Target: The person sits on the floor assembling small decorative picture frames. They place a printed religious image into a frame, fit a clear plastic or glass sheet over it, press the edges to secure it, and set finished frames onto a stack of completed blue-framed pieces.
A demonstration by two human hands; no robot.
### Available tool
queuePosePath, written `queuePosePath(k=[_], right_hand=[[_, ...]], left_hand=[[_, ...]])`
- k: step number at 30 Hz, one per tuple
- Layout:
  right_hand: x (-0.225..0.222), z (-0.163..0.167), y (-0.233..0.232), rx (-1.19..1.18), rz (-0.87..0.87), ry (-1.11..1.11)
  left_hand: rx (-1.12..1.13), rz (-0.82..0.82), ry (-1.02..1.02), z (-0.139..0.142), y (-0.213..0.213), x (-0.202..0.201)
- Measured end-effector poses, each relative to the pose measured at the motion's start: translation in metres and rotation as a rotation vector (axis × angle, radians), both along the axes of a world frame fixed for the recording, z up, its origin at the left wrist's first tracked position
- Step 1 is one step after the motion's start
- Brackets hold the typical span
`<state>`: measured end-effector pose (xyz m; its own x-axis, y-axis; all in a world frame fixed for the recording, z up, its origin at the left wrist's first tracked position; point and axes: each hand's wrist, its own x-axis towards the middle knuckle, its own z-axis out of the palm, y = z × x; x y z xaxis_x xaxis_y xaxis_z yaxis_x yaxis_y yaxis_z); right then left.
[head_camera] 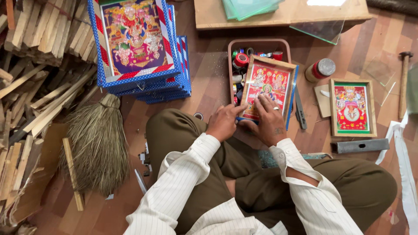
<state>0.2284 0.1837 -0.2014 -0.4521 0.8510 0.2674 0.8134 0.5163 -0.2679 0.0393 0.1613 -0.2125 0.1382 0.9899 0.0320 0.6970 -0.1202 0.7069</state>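
Our single head-worn view, looking steeply down from above our lap, close over the small framed picture point(266, 89), floor around it filling our frame

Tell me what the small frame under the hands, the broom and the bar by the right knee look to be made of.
Small frame: pale bare wood, seemingly unvarnished, around a glossy printed picture. Both hands, left hand and right hand, rest on it. Broom: dry, straw-coloured plant fibre, bound at the top. Bar: dull grey with square edges, probably steel.
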Motion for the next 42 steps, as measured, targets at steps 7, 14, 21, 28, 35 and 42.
queuePosePath(k=[7, 14, 21, 28, 35, 42], right_hand=[[-0.004, -0.005, 0.0, 0.037, -0.029, -0.121], [0.025, 0.004, -0.007, 0.081, 0.085, -0.22], [0.094, 0.021, -0.018, 0.029, 0.035, -0.363], [0.096, -0.024, -0.046, -0.273, -0.763, 0.607], [0.039, -0.062, -0.072, -0.775, -0.853, 1.951], [0.058, -0.053, -0.061, -0.846, -0.68, 1.924]], left_hand=[[0.029, -0.004, 0.057, -0.001, 0.002, 0.005], [0.117, -0.026, 0.098, 0.001, -0.003, 0.004], [0.117, -0.033, 0.105, 0.004, -0.004, 0.003], [0.114, -0.117, 0.093, 0.003, -0.011, 0.008], [0.201, -0.39, -0.057, -0.007, -0.042, 0.056], [0.214, -0.397, -0.131, 0.004, -0.05, 0.064]])
